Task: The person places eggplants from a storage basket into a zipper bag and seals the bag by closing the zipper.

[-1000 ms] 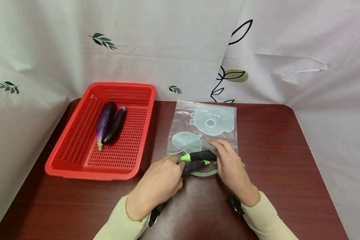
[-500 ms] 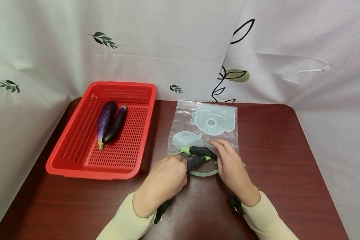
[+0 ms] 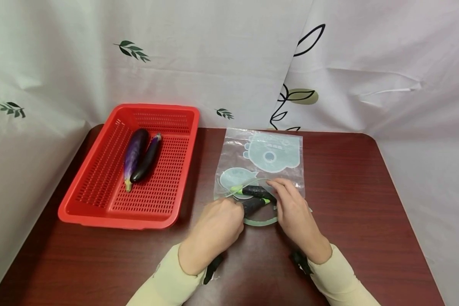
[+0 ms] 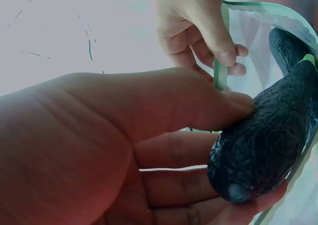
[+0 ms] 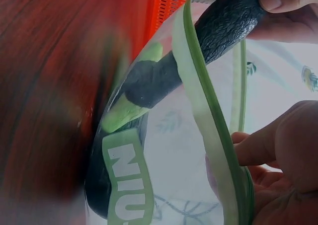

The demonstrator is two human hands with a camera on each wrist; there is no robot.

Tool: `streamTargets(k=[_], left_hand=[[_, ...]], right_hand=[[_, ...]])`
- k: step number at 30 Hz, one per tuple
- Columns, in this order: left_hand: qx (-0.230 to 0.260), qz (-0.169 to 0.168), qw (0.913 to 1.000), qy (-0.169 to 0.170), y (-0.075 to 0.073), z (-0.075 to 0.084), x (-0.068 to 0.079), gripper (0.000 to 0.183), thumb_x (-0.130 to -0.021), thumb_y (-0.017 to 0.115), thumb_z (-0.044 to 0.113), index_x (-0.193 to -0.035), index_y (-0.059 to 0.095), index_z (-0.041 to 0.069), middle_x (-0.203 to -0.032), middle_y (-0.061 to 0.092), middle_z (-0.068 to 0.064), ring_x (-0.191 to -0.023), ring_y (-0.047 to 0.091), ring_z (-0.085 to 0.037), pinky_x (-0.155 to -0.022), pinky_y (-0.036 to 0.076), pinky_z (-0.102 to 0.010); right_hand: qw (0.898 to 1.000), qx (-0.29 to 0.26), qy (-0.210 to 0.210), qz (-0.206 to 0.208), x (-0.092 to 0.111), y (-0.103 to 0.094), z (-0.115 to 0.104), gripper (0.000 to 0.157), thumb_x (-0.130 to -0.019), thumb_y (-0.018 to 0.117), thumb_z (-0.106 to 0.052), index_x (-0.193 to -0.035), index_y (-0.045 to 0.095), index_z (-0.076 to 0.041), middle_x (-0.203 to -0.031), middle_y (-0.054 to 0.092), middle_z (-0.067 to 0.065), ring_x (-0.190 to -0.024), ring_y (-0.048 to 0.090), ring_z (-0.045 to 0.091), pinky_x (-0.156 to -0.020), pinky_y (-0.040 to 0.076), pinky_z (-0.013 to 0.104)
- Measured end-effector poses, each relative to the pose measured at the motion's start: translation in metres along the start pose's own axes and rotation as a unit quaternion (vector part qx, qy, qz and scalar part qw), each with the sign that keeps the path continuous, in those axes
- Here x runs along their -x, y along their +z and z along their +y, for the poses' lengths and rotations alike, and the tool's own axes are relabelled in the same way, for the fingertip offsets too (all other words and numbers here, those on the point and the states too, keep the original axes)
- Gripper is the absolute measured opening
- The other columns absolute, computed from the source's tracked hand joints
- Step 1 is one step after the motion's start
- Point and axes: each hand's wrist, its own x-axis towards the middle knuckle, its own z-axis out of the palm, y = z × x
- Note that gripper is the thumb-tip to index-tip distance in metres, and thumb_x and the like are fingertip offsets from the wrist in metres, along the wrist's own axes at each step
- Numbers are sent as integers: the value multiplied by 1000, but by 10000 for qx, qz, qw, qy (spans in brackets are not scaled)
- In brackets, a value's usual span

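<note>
With my left hand (image 3: 216, 225) I am gripping a dark, wrinkled vegetable (image 4: 263, 135) by its blunt end, thumb on top and fingers underneath. Its green-tipped end is lying inside the clear bag (image 3: 273, 153), while the blunt end is sticking out past the mouth. My right hand (image 3: 296, 216) is pinching the green zip rim (image 5: 211, 98) between thumb and fingers, holding the mouth wide. A second dark vegetable (image 3: 256, 191) is resting inside, its green tip pointing left.

As I am judging it, the likeliest trouble is the two vegetables jamming, since they are crossing close together near the mouth. The film could also be bunching or sliding away over the tabletop (image 3: 352, 191) if I am pushing too hard, and a slack right pinch could be letting the rim fold over (thin plastic is rarely forgiving).

As for edges, the bag's far end is lying close to the table's back edge, by the cloth (image 3: 199, 63). The red basket (image 3: 70, 216), holding two eggplants (image 3: 136, 151), is limiting my swing leftward; the wider room is opening to the right.
</note>
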Motion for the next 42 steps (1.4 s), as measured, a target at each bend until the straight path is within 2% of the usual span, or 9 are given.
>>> streamTargets(k=[8, 23, 34, 42], left_hand=[[-459, 258, 9986, 36, 8, 6, -2, 15, -77, 72, 7, -64, 63, 8, -63, 60, -4, -56, 60, -25, -45, 48, -39], [-1107, 586, 9917, 305, 19, 11, -9, 10, -78, 74, 8, -70, 68, 10, -65, 61, -3, -59, 59, -19, -49, 49, -32], [-1770, 797, 9808, 200, 29, 23, -13, 6, -79, 74, 10, -75, 70, 12, -65, 63, -2, -58, 58, -16, -50, 48, -26], [-1846, 924, 9784, 84, 37, 27, -16, 11, -80, 71, 8, -71, 67, 15, -62, 61, 0, -57, 57, -14, -48, 46, -24]], right_hand=[[10000, -31, -20, -8, 0, 0, 1, 39, -87, 63, 15, -124, 63, 3, -120, 59, 15, -105, 63, 26, -80, 56, 40], [9999, -89, 33, -53, 0, -2, 0, 39, -88, 63, 15, -125, 62, 3, -122, 59, 15, -109, 61, 26, -84, 55, 41], [9999, -114, -98, 70, 0, 1, 1, 39, -87, 62, 17, -124, 63, 4, -121, 59, 16, -101, 64, 26, -77, 56, 38], [9999, -148, -14, 8, 0, 0, 0, 38, -89, 61, 15, -125, 63, 3, -121, 59, 15, -103, 64, 26, -78, 56, 37]])
